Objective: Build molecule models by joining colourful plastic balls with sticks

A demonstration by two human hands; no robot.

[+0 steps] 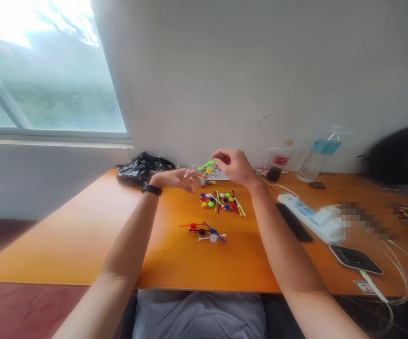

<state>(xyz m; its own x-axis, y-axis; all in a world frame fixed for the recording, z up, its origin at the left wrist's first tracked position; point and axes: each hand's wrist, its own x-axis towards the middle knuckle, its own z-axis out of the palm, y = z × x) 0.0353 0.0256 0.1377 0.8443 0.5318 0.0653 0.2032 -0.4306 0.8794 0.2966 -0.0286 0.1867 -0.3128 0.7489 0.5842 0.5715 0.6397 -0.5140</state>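
Note:
Over the far middle of the table, my left hand (177,179), with a black band at its wrist, holds a clear plastic piece (192,177); whether it is a bag or a rigid part I cannot tell. Close beside it, my right hand (238,166) pinches the end of a bright green stick-like piece (206,165). A yellow piece (208,171) with a round part shows between the hands. Below them lies a group of small coloured round pieces and sticks (218,201). Nearer me lie several sticks with round parts, among them a red one (192,226) and a white one (213,238).
A black plastic bag (143,167) sits at the back left. To the right are a white power strip (297,212), a black slab (293,221), a phone (355,259) with a cable, and a clear bottle (308,167). A wall stands behind the table.

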